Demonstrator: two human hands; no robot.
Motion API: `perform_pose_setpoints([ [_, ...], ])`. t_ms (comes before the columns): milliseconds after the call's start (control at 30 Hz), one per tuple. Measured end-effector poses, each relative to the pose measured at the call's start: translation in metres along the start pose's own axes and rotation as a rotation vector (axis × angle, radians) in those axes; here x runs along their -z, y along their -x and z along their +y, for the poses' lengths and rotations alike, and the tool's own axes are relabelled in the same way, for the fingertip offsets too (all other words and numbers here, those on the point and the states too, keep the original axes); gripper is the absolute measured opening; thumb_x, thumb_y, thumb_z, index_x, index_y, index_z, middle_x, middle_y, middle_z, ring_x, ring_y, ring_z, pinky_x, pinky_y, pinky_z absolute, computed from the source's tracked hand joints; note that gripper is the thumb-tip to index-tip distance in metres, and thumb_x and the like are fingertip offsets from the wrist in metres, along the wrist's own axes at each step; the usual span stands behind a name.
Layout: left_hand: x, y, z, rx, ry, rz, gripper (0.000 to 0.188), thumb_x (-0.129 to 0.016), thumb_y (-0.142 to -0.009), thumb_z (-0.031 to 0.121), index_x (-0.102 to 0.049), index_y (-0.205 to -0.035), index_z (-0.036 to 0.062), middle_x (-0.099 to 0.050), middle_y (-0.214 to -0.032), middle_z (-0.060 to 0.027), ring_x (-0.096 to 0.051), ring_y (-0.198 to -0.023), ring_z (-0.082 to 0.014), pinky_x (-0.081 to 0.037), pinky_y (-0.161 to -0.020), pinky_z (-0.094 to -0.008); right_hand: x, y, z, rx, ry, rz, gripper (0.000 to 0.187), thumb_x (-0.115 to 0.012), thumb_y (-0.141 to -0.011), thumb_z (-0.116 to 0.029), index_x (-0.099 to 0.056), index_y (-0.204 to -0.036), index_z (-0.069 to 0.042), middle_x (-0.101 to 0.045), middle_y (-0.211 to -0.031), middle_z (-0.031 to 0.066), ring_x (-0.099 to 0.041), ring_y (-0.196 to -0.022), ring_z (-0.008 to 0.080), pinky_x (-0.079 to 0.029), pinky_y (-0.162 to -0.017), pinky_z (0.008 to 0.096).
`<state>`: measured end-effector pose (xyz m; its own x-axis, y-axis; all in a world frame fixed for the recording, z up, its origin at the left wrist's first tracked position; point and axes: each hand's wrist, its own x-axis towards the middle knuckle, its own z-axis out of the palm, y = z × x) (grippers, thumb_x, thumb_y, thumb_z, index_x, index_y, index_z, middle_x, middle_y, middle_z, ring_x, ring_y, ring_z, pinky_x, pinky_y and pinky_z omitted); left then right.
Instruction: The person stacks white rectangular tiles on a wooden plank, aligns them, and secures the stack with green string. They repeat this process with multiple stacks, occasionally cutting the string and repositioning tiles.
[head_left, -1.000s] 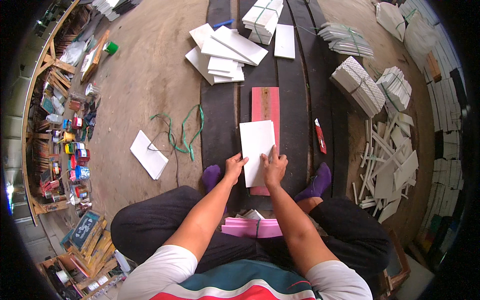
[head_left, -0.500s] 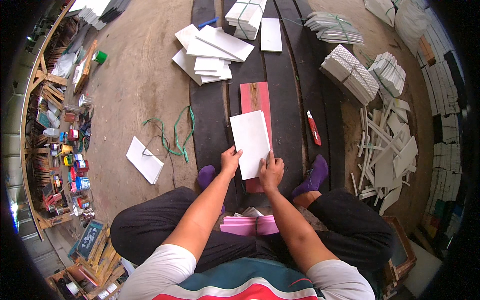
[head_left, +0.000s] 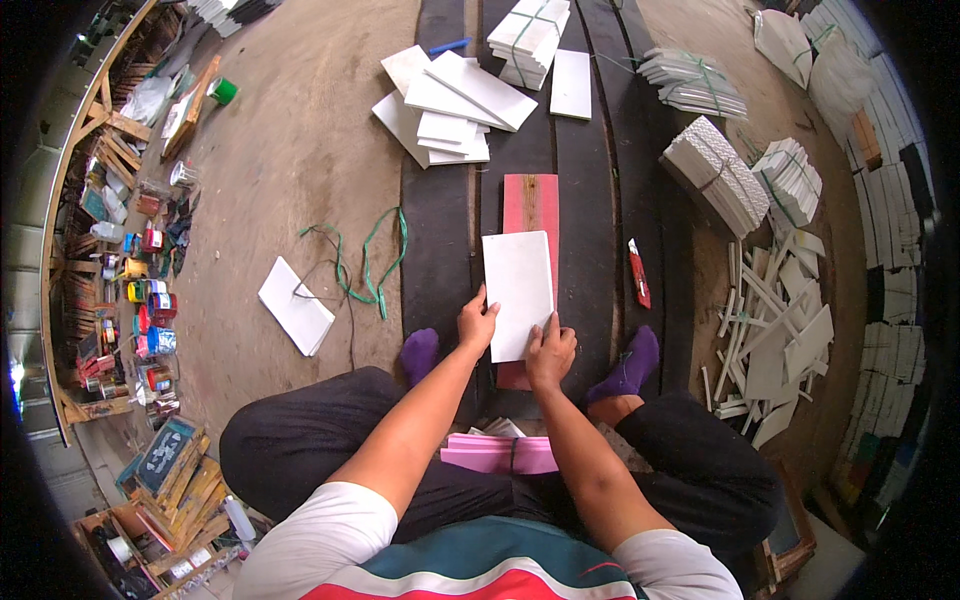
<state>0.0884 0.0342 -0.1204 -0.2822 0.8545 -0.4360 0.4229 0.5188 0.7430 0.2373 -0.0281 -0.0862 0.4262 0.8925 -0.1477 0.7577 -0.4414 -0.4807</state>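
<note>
A white rectangular board lies on a long red wooden plank that rests on dark planks. My left hand grips the board's near left edge. My right hand holds its near right corner, fingers pressed on the surface. I sit with purple-socked feet either side of the red plank. A pink block lies between my legs.
A red utility knife lies right of the board. Loose white boards and tied bundles sit ahead and right, with offcut strips. A single white board and green strap lie left. Paint cans crowd the left shelf.
The white board has shifted slightly and straightened on the red plank; both hands stay at its near edge. The view has tilted a little.
</note>
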Motion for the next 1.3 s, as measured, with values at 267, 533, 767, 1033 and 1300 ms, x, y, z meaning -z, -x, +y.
perform_pose_setpoints([
  [267, -0.002, -0.005, -0.009, -0.014, 0.064, -0.007, 0.059, -0.075, -0.093, 0.021, -0.057, -0.148, 0.0134, -0.075, -0.114, -0.0219, -0.074, -0.103, -0.0335, -0.056, -0.091, -0.0418, 0.002, -0.002, 0.001, 0.036, 0.014, -0.016, 0.05, -0.071, -0.095, -0.03, -0.063, -0.141, -0.011, -0.058, -0.111, 0.0158, -0.058, -0.106, 0.0356, -0.049, -0.092, 0.0471],
  [533, 0.002, 0.002, 0.005, -0.002, -0.002, 0.013, 0.059, -0.076, -0.091, 0.02, -0.058, -0.147, 0.0158, -0.075, -0.109, -0.0215, -0.074, -0.1, -0.0358, -0.056, -0.089, -0.0424, -0.001, -0.002, 0.006, 0.049, 0.028, 0.005, 0.049, -0.071, -0.096, -0.031, -0.062, -0.141, -0.013, -0.06, -0.114, 0.0155, -0.059, -0.108, 0.0359, -0.05, -0.092, 0.047],
  [767, 0.0, 0.003, 0.01, -0.025, -0.04, 0.034, 0.057, -0.076, -0.091, 0.019, -0.059, -0.145, 0.0122, -0.074, -0.111, -0.0244, -0.073, -0.102, -0.0398, -0.056, -0.091, -0.0441, 0.001, -0.006, 0.007, 0.059, 0.034, -0.033, 0.048, -0.07, -0.097, -0.032, -0.062, -0.14, -0.012, -0.061, -0.114, 0.0164, -0.06, -0.108, 0.0375, -0.051, -0.092, 0.0479],
  [1033, -0.002, -0.005, 0.003, -0.017, -0.046, 0.02, 0.058, -0.076, -0.089, 0.018, -0.06, -0.145, 0.0126, -0.074, -0.11, -0.0237, -0.073, -0.101, -0.0396, -0.056, -0.088, -0.0458, -0.002, -0.012, 0.012, 0.042, -0.032, -0.061, 0.05, -0.072, -0.094, -0.031, -0.063, -0.139, -0.011, -0.061, -0.112, 0.0164, -0.06, -0.109, 0.0378, -0.051, -0.092, 0.0473],
  [1300, 0.003, -0.02, 0.02, -0.053, -0.113, -0.024, 0.058, -0.076, -0.09, 0.018, -0.06, -0.145, 0.0129, -0.076, -0.101, -0.0205, -0.074, -0.091, -0.0358, -0.056, -0.084, -0.0438, 0.0, -0.015, -0.001, -0.04, -0.117, -0.04, 0.049, -0.073, -0.093, -0.028, -0.064, -0.137, -0.009, -0.061, -0.111, 0.0159, -0.06, -0.108, 0.0373, -0.051, -0.092, 0.0466],
])
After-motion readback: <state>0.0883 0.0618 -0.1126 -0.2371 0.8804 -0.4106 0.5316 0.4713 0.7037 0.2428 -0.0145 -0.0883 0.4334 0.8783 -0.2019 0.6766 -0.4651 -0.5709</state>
